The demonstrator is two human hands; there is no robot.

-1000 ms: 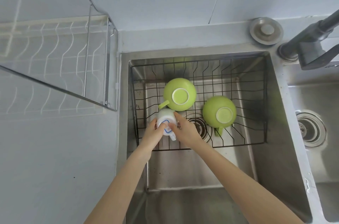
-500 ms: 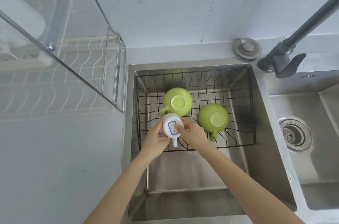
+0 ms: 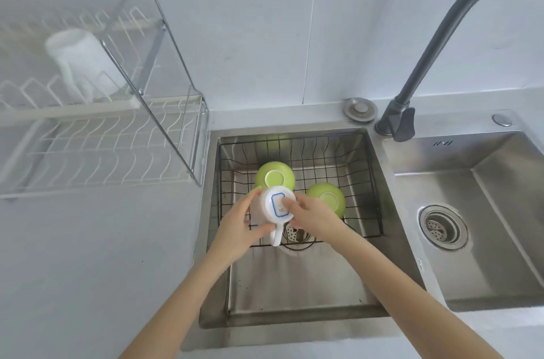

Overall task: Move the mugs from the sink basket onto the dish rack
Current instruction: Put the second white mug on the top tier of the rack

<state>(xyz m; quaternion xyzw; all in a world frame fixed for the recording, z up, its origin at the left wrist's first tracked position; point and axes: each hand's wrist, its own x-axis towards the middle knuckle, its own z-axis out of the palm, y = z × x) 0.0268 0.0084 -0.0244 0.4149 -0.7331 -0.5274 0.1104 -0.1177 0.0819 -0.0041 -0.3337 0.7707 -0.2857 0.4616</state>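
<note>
A white mug [image 3: 272, 207] with a blue-edged label on its base is held upside down above the black wire sink basket [image 3: 371, 182]. My left hand [image 3: 238, 226] grips its left side and my right hand [image 3: 313, 214] its right side; the handle points down toward me. Two green mugs sit upside down in the basket: one [image 3: 275, 177] just behind the white mug, the other [image 3: 328, 198] to its right, partly hidden by my right hand. The white wire dish rack [image 3: 112, 147] stands on the counter to the left, with another white mug [image 3: 85, 64] on its upper tier.
The basket sits in the left steel sink bowl [image 3: 294, 285]. A second bowl with a drain [image 3: 443, 226] lies to the right. A dark curved faucet [image 3: 441, 35] rises behind them, beside a round sink plug [image 3: 360, 108]. A chrome frame bar [image 3: 164, 64] of the rack slants over its right end.
Both hands have lifted the white mug up out of the basket and a little to the left. The camera has tilted up, so the rack's upper tier and its mug show.
</note>
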